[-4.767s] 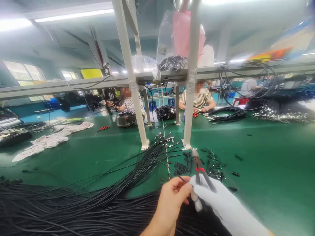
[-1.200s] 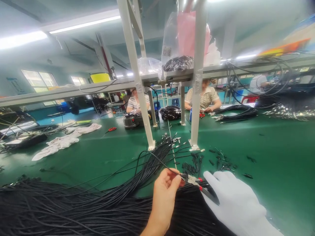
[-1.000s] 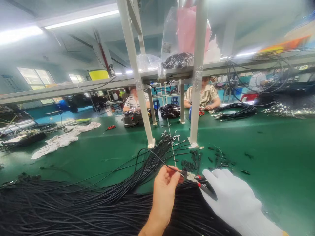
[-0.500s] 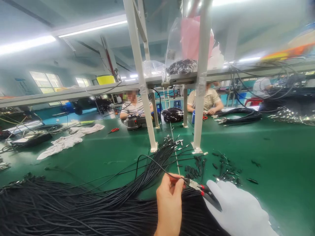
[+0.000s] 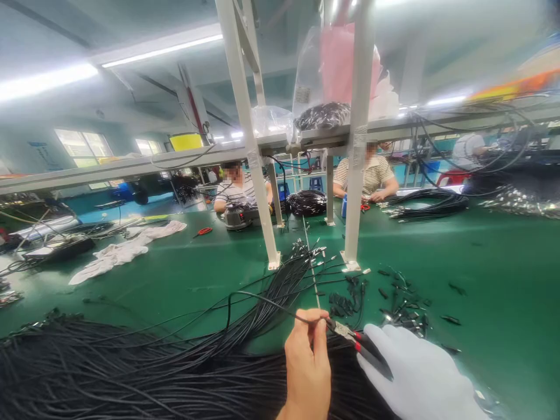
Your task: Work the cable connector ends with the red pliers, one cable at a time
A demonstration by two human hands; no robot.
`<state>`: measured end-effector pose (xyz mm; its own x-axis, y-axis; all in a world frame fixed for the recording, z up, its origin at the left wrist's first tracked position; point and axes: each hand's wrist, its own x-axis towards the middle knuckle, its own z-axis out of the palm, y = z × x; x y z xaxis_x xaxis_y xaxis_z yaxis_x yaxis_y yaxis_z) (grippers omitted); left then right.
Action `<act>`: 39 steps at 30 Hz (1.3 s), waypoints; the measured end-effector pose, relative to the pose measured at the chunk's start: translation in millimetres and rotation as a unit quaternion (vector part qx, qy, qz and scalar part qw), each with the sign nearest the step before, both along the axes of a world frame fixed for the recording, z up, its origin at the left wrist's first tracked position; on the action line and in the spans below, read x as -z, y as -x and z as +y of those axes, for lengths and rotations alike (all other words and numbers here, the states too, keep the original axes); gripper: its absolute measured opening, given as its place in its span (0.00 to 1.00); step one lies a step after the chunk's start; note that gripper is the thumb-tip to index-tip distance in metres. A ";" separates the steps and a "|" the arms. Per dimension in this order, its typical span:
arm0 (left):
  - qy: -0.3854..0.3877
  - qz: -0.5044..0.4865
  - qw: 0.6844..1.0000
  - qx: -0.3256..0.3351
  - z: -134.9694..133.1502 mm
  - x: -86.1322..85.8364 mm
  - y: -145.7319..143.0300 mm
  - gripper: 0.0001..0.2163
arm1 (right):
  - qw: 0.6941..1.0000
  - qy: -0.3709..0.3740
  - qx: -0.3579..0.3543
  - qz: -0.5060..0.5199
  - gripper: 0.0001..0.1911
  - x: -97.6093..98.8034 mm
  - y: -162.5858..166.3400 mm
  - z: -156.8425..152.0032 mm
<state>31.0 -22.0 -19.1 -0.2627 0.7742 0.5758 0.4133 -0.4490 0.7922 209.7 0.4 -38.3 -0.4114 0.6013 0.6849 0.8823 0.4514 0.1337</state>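
Note:
My bare left hand [image 5: 308, 361] pinches a black cable [image 5: 266, 300] near its end, thumb against the forefinger. The cable arches away to the left over the bundle. In a white glove, my right hand [image 5: 415, 367] is closed around pliers [image 5: 343, 331] with red and black handles. The pliers' jaws are at the cable's end, right beside my left fingertips; whether they bite on it is too small to tell. Below both hands spreads a large heap of black cables [image 5: 131, 367], running up the table to silvery ends.
Small black pieces [image 5: 398, 286] lie scattered on the green table [image 5: 503, 274] to the right. Two white posts [image 5: 356, 233] stand ahead, carrying a shelf. Across the table sit two people, near a cable coil [image 5: 306, 203]. A white cloth [image 5: 126, 251] lies at left.
Both hands stay together at the cable's end; my left hand has shifted slightly right. The cable's arch has sunk lower and leans farther left.

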 end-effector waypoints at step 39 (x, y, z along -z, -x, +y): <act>0.074 0.019 0.994 0.073 -0.9 -6.3 10.6 0.08 | 0.989 0.138 -0.024 0.048 0.04 -15.9 -4.1 -6.7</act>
